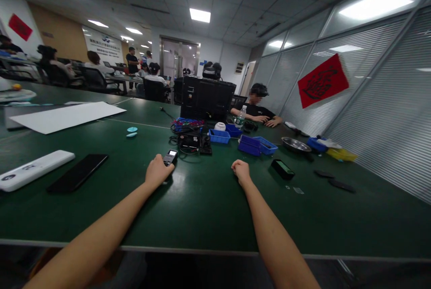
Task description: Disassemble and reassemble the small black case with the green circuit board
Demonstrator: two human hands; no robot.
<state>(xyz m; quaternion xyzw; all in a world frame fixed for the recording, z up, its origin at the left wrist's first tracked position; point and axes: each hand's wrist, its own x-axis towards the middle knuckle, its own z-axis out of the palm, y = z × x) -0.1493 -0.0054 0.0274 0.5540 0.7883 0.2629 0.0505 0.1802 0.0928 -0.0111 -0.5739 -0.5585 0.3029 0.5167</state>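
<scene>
My left hand (157, 171) rests on the green table (208, 208) with its fingers wrapped round a small black device with a lit screen (170, 156). My right hand (240, 170) lies on the table as a closed fist, and nothing shows in it. It is a short way left of a flat black case with a green edge (283, 168). Both forearms reach in from the near edge.
A black phone (78, 172) and a white bar (33, 170) lie at the left. Blue bins (257, 144), cables (188, 138), a metal bowl (295, 144) and a black box (206, 97) stand further back. A seated person (257, 109) is across the table. White sheet (65, 116) at far left.
</scene>
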